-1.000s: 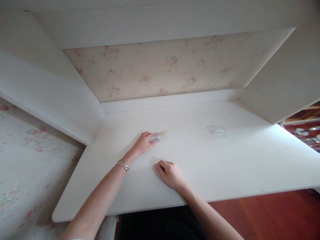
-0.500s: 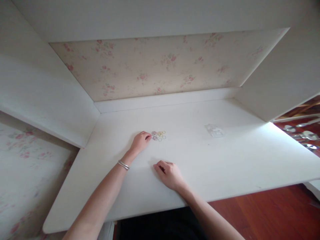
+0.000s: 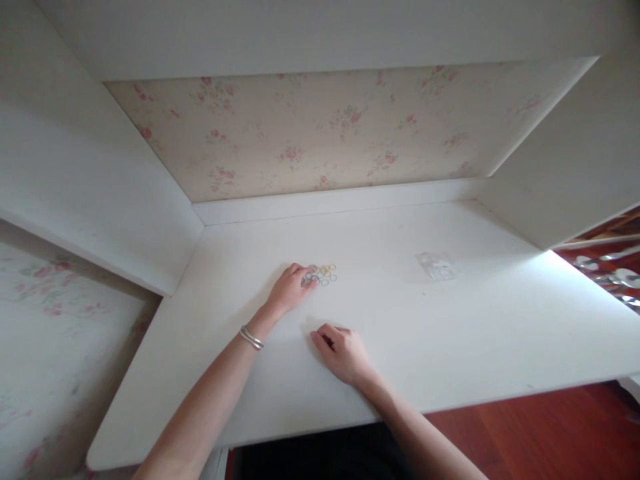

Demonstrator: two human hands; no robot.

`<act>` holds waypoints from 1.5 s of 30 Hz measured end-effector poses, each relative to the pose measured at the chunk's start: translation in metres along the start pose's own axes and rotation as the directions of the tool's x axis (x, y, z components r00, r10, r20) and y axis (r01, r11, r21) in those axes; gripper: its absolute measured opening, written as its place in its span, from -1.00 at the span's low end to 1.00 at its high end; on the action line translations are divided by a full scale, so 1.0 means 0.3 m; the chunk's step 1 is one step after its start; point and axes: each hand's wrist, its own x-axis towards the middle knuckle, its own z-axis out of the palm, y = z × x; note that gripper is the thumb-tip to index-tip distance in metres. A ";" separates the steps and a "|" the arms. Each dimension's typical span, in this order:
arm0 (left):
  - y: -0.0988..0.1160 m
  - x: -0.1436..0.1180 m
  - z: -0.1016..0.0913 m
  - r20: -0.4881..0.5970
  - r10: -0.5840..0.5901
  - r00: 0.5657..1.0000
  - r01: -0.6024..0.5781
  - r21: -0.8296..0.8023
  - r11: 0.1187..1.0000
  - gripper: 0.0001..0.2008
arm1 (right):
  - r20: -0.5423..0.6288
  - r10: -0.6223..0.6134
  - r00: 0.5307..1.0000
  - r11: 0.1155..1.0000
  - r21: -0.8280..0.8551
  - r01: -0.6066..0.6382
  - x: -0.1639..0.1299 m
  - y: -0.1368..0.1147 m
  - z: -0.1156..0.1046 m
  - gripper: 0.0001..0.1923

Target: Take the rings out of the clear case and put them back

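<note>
Grip of left hand point(image 3: 290, 288) is parted, probably so rings point(image 3: 325, 271) fit between. Right hand point(image 3: 343, 353) (loosely curled) seemingly leaves room.

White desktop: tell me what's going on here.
A person's bare left hand is at a cluster of small, thin yellow and grey rings, its fingers parted around some; whether it grips any is unclear. The right hand lies curled on the white desktop. A clear plastic packet lies farther right.

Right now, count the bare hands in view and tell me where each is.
2: the left hand is at the small rings; the right hand rests, loosely curled, on the white desk, nearer the person.
</note>
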 end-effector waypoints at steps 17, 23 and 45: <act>-0.011 0.044 0.003 0.079 -0.241 0.967 0.241 0.010 0.971 -0.78 | 0.005 -0.026 1.000 1.000 0.015 0.026 -0.009 0.008 -0.010 -0.64; -0.028 0.051 -0.013 0.064 -0.211 0.976 0.213 -0.033 0.977 -0.73 | 0.016 -0.047 0.999 0.999 0.028 0.046 -0.017 0.011 -0.017 -0.63; 0.001 -0.094 -0.041 0.023 -0.097 0.995 0.094 0.128 0.987 -0.85 | 0.012 -0.086 0.996 0.996 -0.025 0.086 -0.036 0.016 -0.010 -0.66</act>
